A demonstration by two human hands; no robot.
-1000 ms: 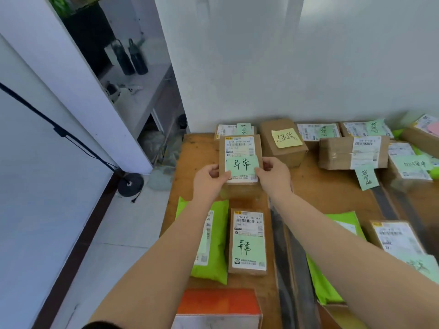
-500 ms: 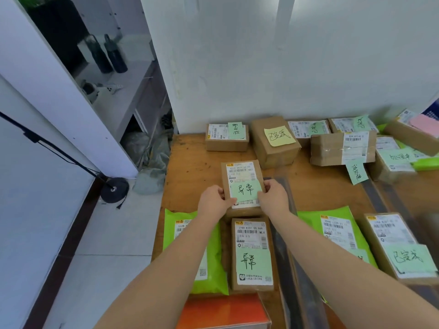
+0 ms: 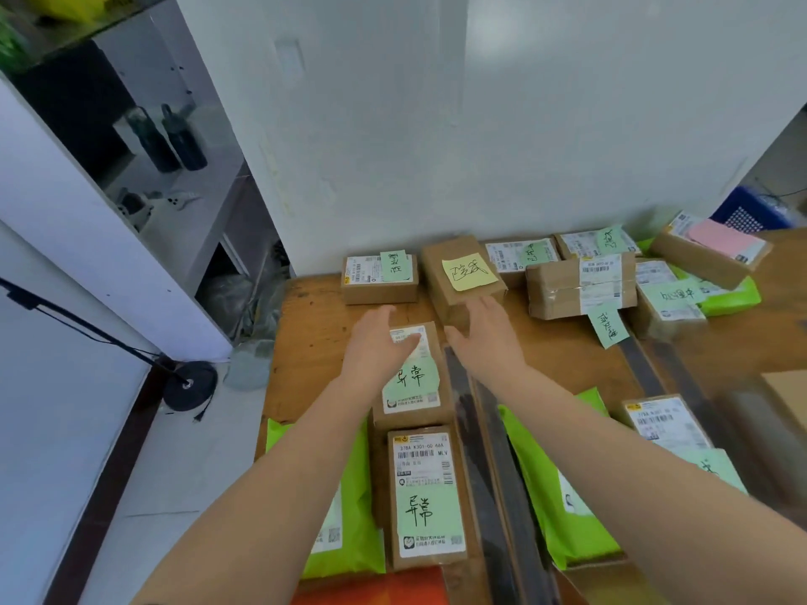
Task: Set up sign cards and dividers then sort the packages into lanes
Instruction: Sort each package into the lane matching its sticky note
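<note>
On the wooden bench, a small brown package with a green note lay flat, just beyond a second labelled package at six o'clock. Left hand rested on its far end, grip loose, fingers straight. Right hand hovered at three o'clock, grip open, holding nothing, above a dark divider strip.

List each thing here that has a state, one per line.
Left hand: open, fingers resting on the upper box.
Right hand: open, holding nothing.
Upper box with green note: flat on the wooden table, released.
Lower box with green note: flat, untouched.
Box with yellow note: flat, untouched.
Dark divider strip: lying right of both boxes.
</note>
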